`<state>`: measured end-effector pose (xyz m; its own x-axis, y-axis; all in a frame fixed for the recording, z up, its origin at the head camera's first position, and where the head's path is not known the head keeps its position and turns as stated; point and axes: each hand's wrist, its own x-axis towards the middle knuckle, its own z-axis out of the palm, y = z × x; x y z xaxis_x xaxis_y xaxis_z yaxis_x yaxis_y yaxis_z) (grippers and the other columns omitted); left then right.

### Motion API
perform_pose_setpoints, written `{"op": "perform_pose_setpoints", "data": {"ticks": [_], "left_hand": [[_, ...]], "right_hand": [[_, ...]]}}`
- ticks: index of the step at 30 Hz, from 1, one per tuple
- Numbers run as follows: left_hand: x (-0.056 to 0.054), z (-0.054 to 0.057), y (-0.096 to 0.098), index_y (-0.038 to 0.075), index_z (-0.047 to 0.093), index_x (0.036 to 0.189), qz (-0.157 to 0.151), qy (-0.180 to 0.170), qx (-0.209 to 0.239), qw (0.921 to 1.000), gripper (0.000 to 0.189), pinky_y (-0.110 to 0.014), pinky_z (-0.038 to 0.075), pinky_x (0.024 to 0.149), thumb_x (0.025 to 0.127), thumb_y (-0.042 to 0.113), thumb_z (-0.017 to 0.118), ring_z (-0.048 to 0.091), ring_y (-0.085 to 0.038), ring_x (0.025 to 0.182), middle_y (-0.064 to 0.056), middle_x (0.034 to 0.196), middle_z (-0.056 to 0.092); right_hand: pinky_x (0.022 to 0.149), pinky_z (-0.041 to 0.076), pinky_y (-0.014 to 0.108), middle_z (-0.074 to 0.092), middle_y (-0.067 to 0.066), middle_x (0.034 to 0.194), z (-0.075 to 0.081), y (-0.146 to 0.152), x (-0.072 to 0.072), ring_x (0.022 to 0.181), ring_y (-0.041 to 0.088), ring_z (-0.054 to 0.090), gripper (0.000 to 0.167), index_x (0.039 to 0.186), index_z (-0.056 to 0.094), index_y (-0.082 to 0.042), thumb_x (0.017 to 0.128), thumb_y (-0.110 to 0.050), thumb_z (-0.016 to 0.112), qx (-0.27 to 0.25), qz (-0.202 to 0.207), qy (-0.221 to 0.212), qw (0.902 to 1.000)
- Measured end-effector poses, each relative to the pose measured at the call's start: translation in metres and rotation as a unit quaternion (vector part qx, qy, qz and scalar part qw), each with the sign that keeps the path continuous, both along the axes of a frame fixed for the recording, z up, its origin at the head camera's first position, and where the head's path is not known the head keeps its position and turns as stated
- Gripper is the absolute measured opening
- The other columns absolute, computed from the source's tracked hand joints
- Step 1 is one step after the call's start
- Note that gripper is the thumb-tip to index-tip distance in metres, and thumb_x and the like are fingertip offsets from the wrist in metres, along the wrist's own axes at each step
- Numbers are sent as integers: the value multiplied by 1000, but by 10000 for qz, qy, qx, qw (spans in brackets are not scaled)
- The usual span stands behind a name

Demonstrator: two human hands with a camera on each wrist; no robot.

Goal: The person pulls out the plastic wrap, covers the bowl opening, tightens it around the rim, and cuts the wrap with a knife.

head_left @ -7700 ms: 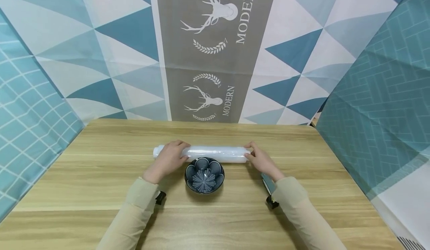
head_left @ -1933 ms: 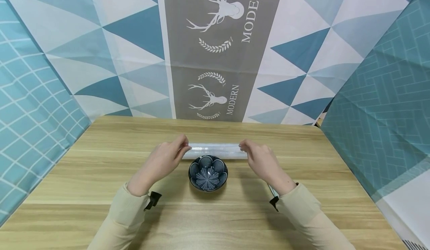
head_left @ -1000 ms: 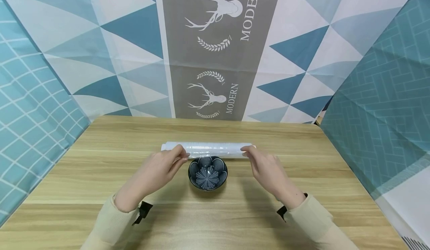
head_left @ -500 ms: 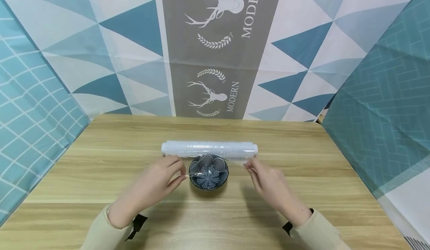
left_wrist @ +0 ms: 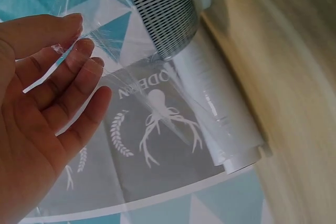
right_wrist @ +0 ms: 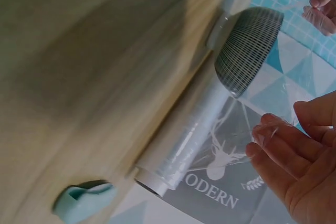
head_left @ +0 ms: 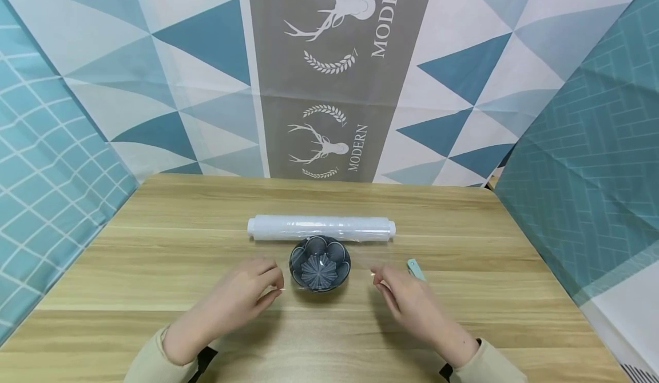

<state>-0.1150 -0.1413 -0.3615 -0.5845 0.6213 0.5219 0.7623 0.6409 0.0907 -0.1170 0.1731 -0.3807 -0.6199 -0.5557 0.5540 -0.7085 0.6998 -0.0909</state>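
Note:
A dark blue bowl with a petal pattern (head_left: 319, 264) stands on the table, in front of a roll of cling film (head_left: 321, 228). From the roll, a clear sheet of cling film (left_wrist: 118, 40) runs forward over the bowl's top. My left hand (head_left: 239, 291) pinches one corner of the sheet between thumb and fingers, just left of the bowl. At the other corner, right of the bowl, my right hand (head_left: 412, 303) pinches the film with its fingertips. The wrist views show the sheet drawn past the bowl's rim, nearly invisible where it lies flat.
A pale teal cutter (head_left: 416, 269) lies on the wooden table (head_left: 329, 348), beyond my right hand. Patterned cloth walls (head_left: 206, 46) stand behind the table and on both sides.
Earlier, both hands were at the roll. They have since taken the film's edge and drawn it toward me over the bowl. The cutter, hidden by the right arm before, now shows.

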Motion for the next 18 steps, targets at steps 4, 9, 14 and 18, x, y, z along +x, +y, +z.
{"op": "perform_pose_setpoints", "data": {"ticks": [4,9,14,18], "left_hand": [[1,-4,-1,18,55,73,-73,5,-34,10000,22,-24,46,65,67,11,75,48,-5,70,11,74,50],[1,-9,-2,20,55,70,-181,150,-101,9997,21,-23,43,63,67,11,74,45,-4,68,12,72,47],[1,-12,-3,21,56,69,-246,262,-176,9992,18,-25,42,65,68,14,72,44,-4,68,12,71,47],[1,-15,-4,21,57,67,-220,294,-195,9991,17,-24,41,64,67,15,73,43,-3,67,12,71,47]], "right_hand": [[74,52,29,66,3,102,-4,0,1,92,16,63,1,88,56,-14,88,-14,55,35,57,18,10000],[74,52,30,66,3,101,-9,0,1,91,17,63,4,85,57,-13,83,-13,61,-29,227,103,9997],[75,52,29,66,4,101,-12,0,1,92,17,63,6,83,59,-13,80,-9,60,-10,267,58,9996],[75,52,28,65,3,102,-15,0,1,93,16,63,9,82,59,-14,79,-7,62,51,267,-15,9996]]}}
